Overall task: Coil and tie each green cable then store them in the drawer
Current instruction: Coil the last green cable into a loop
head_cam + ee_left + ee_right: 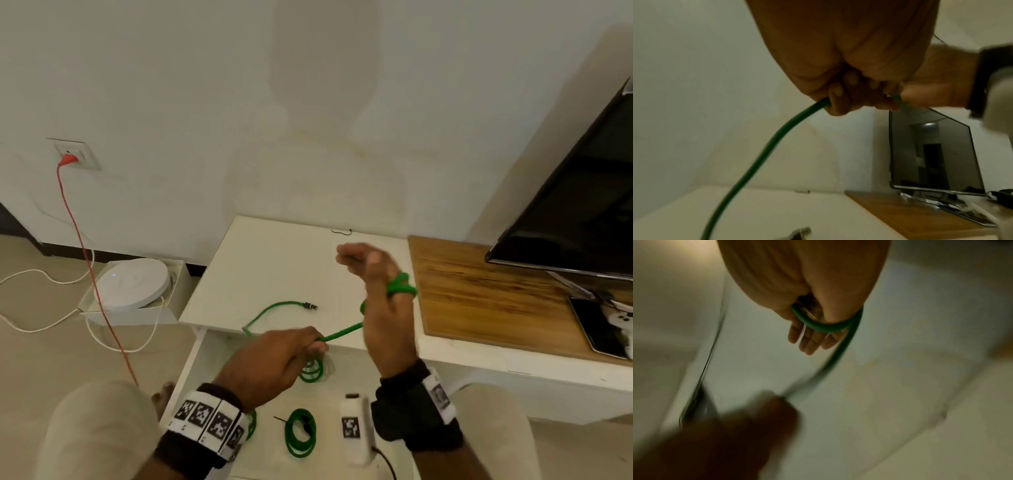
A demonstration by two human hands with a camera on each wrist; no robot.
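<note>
While the left hand (pixel 274 359) sits low at the centre of the head view, its fingers (pixel 835 99) are curled tight round the green cable (pixel 339 334), which leaves the fist at both sides. From there the cable runs taut up and to the right to the right hand (pixel 380 308), raised palm-up in the middle of the frame; its fingers (pixel 807 340) are nearly straight and relaxed, gripping nothing, with the cable looped round the palm and the back of the hand. The cable's free end, with its plug (pixel 310 306), lies on the white worktop (pixel 274 260) left of the right hand, curving back toward the worktop's front edge. Below the hands the open drawer (pixel 202 363) holds two coiled green cables: one coil (pixel 313 371) just under the left hand, another (pixel 299 433) near the bottom centre with a dark tie on it. A wooden board (pixel 479 298) carrying a dark screen (pixel 575 212) fills the right side, and a red cord (pixel 85 253) hangs from a wall socket (pixel 73 152) at the left.
</note>
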